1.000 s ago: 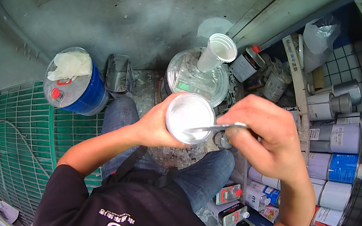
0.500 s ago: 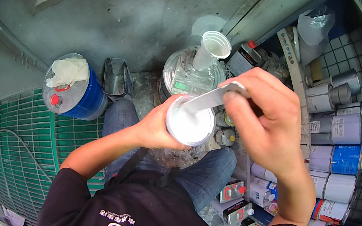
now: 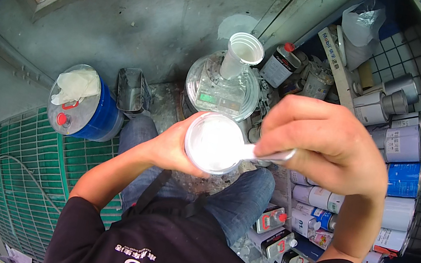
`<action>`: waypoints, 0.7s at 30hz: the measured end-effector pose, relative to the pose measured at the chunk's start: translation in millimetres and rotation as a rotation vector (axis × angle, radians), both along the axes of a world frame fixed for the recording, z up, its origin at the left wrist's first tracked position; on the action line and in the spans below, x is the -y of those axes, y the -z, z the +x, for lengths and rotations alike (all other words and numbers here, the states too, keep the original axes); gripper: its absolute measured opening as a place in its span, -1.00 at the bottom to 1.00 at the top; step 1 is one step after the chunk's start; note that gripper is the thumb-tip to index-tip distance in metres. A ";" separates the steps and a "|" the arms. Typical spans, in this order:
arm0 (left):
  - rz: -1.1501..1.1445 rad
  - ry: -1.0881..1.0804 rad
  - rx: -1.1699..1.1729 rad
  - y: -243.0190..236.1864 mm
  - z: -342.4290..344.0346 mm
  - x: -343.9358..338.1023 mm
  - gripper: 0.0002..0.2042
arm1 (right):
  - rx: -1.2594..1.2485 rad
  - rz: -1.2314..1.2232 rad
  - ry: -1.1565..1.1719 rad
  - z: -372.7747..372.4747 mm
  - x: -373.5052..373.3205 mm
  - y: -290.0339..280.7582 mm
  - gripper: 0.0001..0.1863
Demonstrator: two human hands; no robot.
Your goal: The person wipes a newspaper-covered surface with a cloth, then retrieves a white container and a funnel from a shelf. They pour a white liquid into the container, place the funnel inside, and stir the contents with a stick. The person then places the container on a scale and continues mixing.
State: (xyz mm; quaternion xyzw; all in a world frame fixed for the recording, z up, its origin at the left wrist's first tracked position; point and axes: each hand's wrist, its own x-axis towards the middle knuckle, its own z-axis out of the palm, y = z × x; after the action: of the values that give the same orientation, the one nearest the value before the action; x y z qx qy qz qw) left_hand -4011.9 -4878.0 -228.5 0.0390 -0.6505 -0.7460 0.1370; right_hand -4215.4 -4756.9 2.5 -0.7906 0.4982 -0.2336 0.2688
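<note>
My left hand [image 3: 171,144] is wrapped round a clear plastic cup [image 3: 188,153] of white, paint-like liquid [image 3: 212,142], held over my lap. Between the thumb and fingers of my right hand [image 3: 326,143] is a flat metal stirring stick [image 3: 276,155]. Its lower end is coated white and lies at the cup's right rim; whether the tip is still in the liquid cannot be made out. Beyond the cup stands a digital scale [image 3: 217,90] with a lit green display, on a round lid. An upright clear plastic cup stack [image 3: 237,60] rests on the scale.
To the left stands a blue drum [image 3: 104,113] with a pale cloth [image 3: 76,86] on top, beside an open metal tin [image 3: 133,92]. Shelving on the right holds several paint cans [image 3: 403,182]. Metal solvent cans [image 3: 269,221] stand below my right arm. Green floor grating [image 3: 26,155] lies at left.
My right hand has moved right and swung the stirring stick from above the middle of the cup to its right rim. The cup has shifted slightly left.
</note>
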 end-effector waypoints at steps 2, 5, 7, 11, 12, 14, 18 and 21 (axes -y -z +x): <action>-0.025 0.006 0.001 -1.7 0.4 1.3 0.03 | -0.016 0.022 0.025 -10.7 -5.2 -6.8 -0.86; -0.047 -0.007 -0.008 -2.5 -0.4 1.1 0.03 | -0.088 -0.104 0.124 -5.3 -2.0 -4.1 -0.86; -0.013 -0.016 -0.015 -2.9 -0.9 1.3 0.03 | 0.006 -0.078 0.031 -0.1 0.0 6.0 -0.87; -0.065 -0.020 0.002 -2.2 0.0 -1.4 0.03 | -0.007 -0.001 0.055 -14.5 -7.2 0.6 -0.88; -0.086 -0.027 0.001 -2.7 -0.1 -2.4 0.03 | -0.032 -0.054 0.094 -13.2 -7.5 -3.2 -0.88; -0.122 -0.044 -0.002 -3.4 0.8 -2.8 0.03 | -0.051 -0.118 0.176 -11.7 -8.3 4.1 -0.88; -0.116 -0.064 0.008 -2.6 2.1 -1.4 0.07 | -0.061 -0.139 0.351 -11.4 -20.0 16.3 -0.87; -0.124 -0.081 0.014 2.1 1.2 -0.1 0.05 | -0.050 -0.116 0.434 -10.0 -32.8 18.2 -0.87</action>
State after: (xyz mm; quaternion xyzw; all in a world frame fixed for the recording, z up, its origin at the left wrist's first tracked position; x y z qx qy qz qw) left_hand -4010.7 -4877.9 -230.6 0.0619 -0.6943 -0.6979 0.1645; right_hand -4225.4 -4724.0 -15.6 -0.6846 0.6487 -0.2948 0.1538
